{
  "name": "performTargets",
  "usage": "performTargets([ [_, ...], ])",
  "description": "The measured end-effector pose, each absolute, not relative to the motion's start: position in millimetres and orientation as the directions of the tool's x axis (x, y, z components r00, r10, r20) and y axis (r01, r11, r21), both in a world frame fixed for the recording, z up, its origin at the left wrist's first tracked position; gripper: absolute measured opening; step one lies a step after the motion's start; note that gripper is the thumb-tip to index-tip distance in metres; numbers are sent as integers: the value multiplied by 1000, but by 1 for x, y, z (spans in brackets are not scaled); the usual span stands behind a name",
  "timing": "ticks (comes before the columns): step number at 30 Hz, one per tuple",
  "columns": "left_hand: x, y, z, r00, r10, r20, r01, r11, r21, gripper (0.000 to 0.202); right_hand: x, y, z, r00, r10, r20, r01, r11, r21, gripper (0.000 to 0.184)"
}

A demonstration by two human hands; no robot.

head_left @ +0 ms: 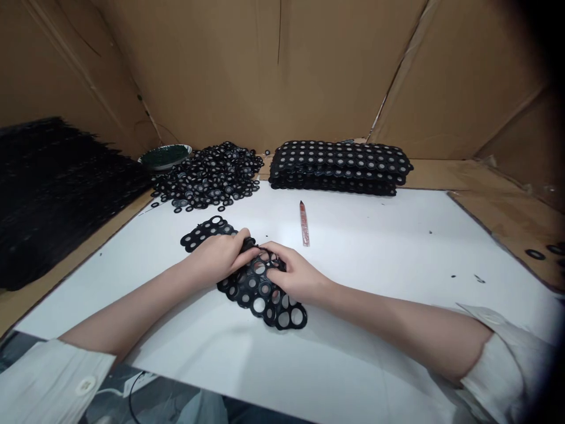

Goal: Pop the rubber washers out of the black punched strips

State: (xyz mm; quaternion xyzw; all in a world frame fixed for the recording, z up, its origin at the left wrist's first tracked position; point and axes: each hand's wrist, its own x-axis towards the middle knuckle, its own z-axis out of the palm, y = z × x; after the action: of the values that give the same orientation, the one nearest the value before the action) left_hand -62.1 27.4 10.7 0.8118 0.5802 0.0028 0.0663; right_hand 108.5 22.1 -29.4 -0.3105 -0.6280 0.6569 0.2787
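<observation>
A black sheet of joined rings (pixel 247 299) lies slantwise on the white work surface, its middle raised and bent between my hands. My left hand (pixel 223 253) grips its far edge, thumb stretched toward the middle. Opposite it, my right hand (pixel 295 272) pinches the sheet with thumb and fingers, close to my left fingertips. Whether a small loose part sits between the fingers is hidden. Beyond my right hand lies a thin pointed tool with a reddish, wrapped handle (pixel 304 227), its dark tip facing away.
A heap of loose black rings (pixel 212 176) lies at the back left, beside a bowl of dark green bits (pixel 165 156). Stacked ring sheets (pixel 339 168) stand at the back. A tall black pile (pixel 62 194) fills the left side. Cardboard walls (pixel 326 76) enclose the white board (pixel 375 247).
</observation>
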Motion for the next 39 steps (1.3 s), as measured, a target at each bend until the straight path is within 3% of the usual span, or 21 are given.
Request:
performTargets([
  [3,-77,38,13,133,990,47,950,-141,278,46,109,22,-29,-647,757,-92,71,-61,-996,34],
  [6,-86,41,19,-80,983,167,955,27,295,52,109,21,-27,-619,777,-109,84,-72,-994,27],
  [8,-84,36,22,4,983,185,976,-44,214,47,108,22,-26,-602,793,-98,69,-71,-995,23],
  [13,-65,16,18,259,963,78,965,-253,-76,35,106,24,-24,-557,825,-94,6,-109,-994,20],
  [17,-58,11,12,306,951,31,940,-298,-166,37,106,25,-24,-523,844,-116,-47,-165,-985,23],
  [24,-60,15,13,382,921,-75,920,-387,-63,37,105,20,-26,-476,878,-42,-72,-87,-994,26],
  [33,-60,13,10,377,925,-53,918,-380,-115,34,104,20,-29,-471,878,-81,-135,-162,-977,27],
  [39,-60,13,10,402,914,-61,915,-403,-12,35,105,21,-28,-479,875,-68,-122,-143,-982,31],
])
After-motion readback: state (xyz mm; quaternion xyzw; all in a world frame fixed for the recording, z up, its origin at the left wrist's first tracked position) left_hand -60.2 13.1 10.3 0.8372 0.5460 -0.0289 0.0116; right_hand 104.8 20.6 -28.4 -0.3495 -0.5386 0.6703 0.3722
